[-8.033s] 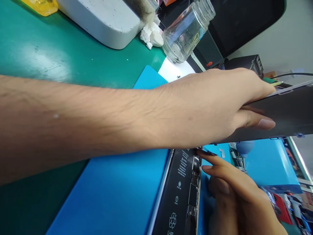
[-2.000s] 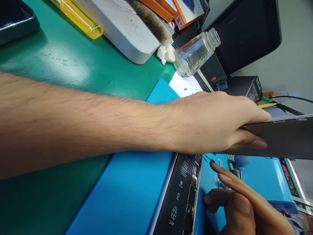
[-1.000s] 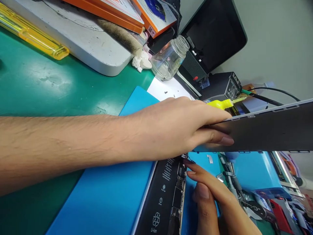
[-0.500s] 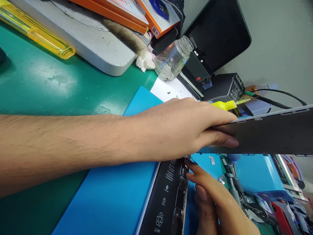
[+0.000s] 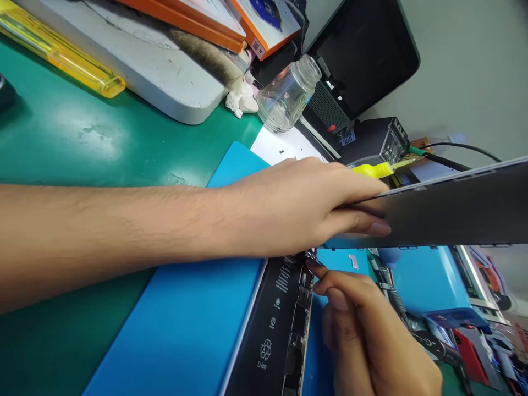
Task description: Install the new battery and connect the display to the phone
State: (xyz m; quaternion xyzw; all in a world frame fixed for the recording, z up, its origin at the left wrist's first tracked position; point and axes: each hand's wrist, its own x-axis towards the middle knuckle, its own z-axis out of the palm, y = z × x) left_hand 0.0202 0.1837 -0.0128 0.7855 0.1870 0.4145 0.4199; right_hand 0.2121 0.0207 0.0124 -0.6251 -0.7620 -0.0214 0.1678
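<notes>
The person's left hand (image 5: 305,206) pinches a raised dark panel (image 5: 457,214). The right hand (image 5: 371,324) sets a fingertip (image 5: 314,267) to an opened phone (image 5: 268,330) on a blue mat (image 5: 181,330); I can't tell its grip.

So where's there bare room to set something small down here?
The green desk is mostly bare between the white casing and the left forearm. The blue mat is bare below that forearm, left of the open phone. It's crowded around the glass jar, and beyond the right hand near the blue box.
</notes>
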